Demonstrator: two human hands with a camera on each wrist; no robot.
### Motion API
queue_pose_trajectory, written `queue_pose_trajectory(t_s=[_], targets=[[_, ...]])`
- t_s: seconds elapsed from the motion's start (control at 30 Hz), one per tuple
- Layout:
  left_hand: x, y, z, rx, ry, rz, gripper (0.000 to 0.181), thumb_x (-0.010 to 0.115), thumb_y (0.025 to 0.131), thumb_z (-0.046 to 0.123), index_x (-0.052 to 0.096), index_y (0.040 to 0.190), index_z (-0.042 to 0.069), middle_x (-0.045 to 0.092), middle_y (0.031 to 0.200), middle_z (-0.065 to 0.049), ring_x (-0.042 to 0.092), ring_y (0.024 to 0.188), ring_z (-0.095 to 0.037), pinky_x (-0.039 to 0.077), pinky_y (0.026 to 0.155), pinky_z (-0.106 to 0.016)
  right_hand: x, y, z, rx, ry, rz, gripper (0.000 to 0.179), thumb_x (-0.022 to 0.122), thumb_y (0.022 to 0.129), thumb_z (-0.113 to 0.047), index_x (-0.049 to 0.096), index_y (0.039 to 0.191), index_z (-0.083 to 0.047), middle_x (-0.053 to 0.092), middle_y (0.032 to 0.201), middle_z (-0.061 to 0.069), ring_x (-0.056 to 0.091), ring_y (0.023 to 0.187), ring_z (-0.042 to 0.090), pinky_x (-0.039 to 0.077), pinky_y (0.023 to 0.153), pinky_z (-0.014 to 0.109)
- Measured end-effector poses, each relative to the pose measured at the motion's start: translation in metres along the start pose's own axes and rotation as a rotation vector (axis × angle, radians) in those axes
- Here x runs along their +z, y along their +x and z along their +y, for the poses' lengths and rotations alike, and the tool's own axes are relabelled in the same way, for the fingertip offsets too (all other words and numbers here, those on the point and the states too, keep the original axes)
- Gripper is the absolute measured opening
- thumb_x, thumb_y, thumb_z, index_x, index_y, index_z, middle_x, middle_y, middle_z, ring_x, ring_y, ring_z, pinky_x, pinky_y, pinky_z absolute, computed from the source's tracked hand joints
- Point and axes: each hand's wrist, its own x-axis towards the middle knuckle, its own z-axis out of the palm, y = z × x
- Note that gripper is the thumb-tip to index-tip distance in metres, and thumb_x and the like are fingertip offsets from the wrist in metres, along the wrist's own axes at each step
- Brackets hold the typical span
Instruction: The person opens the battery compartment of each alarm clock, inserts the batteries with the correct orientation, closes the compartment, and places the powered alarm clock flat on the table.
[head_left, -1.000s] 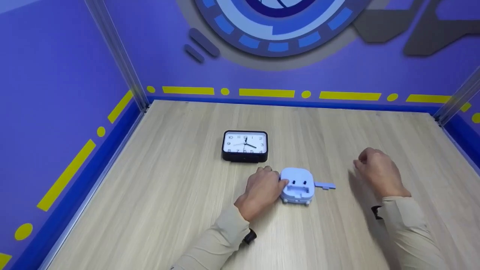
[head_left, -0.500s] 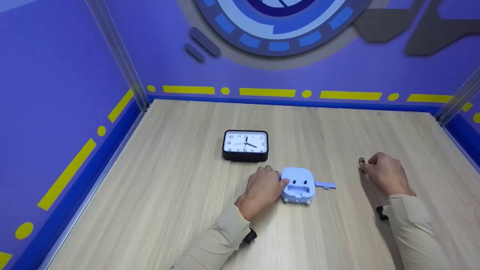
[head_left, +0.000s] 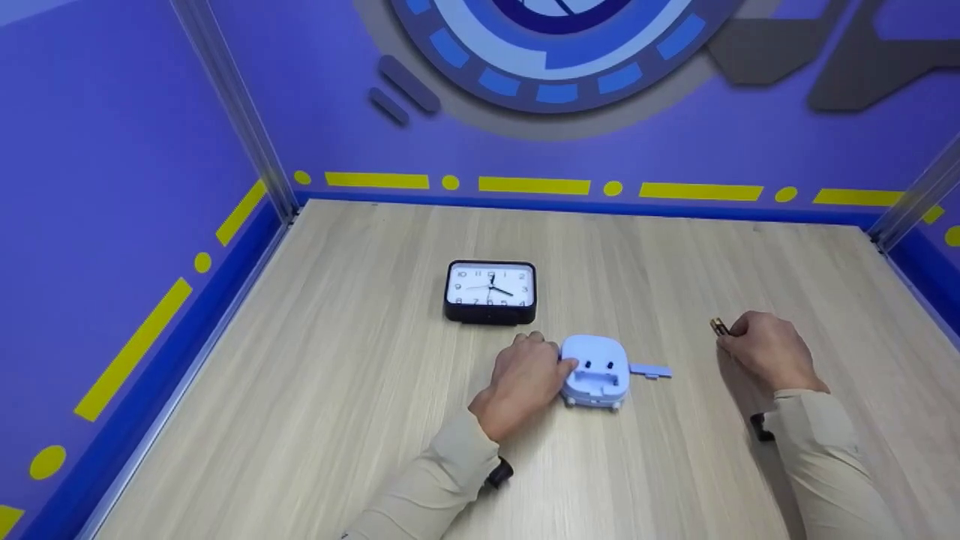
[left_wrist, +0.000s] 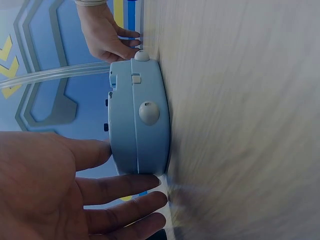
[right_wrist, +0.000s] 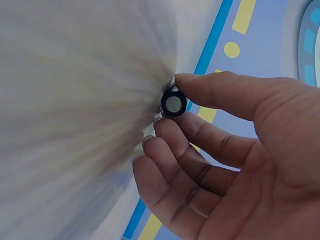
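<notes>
A light-blue alarm clock (head_left: 594, 347) lies on its face, its back up with two black knobs and an uncovered battery compartment. My left hand (head_left: 523, 382) grips its left side; in the left wrist view the thumb presses the back of the clock (left_wrist: 125, 135) and the index finger touches the edge. Just right of the clock lies its battery cover (head_left: 651, 371), a thin light-blue strip. Farther right, my right hand (head_left: 772, 351) pinches a gold-and-black battery (head_left: 718, 326) between thumb and index finger, close to the table. The right wrist view shows the flat end of the battery (right_wrist: 173, 104).
Behind the left hand stands a black rectangular clock (head_left: 491, 313) with a white dial. The wooden table (head_left: 337, 360) is bounded by a purple-blue back wall (head_left: 315, 112) and side panels. A metal post (head_left: 236, 105) marks the back left corner.
My right hand has moved slightly right and toward me. The battery, hidden a second ago, shows at its fingertips and has turned to the left. My left hand and the light-blue clock are still.
</notes>
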Motion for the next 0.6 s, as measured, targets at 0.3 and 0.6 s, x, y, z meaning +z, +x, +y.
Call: queue_pose_trajectory(t_s=[0.3,0.6], targets=[[0.0013,-0.0004,-0.0002,-0.005,-0.006,0.007,0.036,0.067,0.105,0.038,0.081,0.104,0.005,0.066,0.09,-0.008,0.063,0.087,-0.028,0.051,0.071,-0.04,0.0002,-0.0014,-0.0005,-0.009,-0.008,-0.007,0.018,0.07,0.094,-0.006,0.068,0.099,0.011,0.067,0.086,0.02,0.058,0.071,0.029,0.044,0.06,0.039],[0.0016,0.0007,-0.0003,-0.006,-0.007,0.001,0.035,0.067,0.105,0.038,0.081,0.104,0.005,0.065,0.088,-0.007,0.063,0.085,-0.027,0.051,0.07,-0.04,-0.0021,-0.0027,-0.0067,-0.021,0.018,-0.053,0.017,0.069,0.097,-0.003,0.065,0.102,0.012,0.065,0.086,0.019,0.057,0.071,0.028,0.044,0.059,0.039]])
